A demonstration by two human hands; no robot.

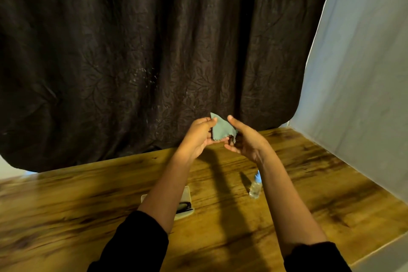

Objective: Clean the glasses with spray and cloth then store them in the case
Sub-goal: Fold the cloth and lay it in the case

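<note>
On the table (220,216), the case (187,203) holding glasses (183,206) lies left of the spray bottle (255,187).

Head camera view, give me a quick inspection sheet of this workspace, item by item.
Surface: wooden table, brown with dark grain streaks.
Job's things: grey-green cloth held up between both hands; something dark at its lower edge, too hidden to identify. Clear spray bottle upright on the table beside the right forearm. Pale open case under the left forearm, with dark glasses lying in it.
Clutter: nothing seen.
Hands: left hand pinches the cloth; right hand holds its other side.
Cables: nothing seen.
Surroundings: dark leaf-patterned curtain behind; pale sheet at right.
</note>
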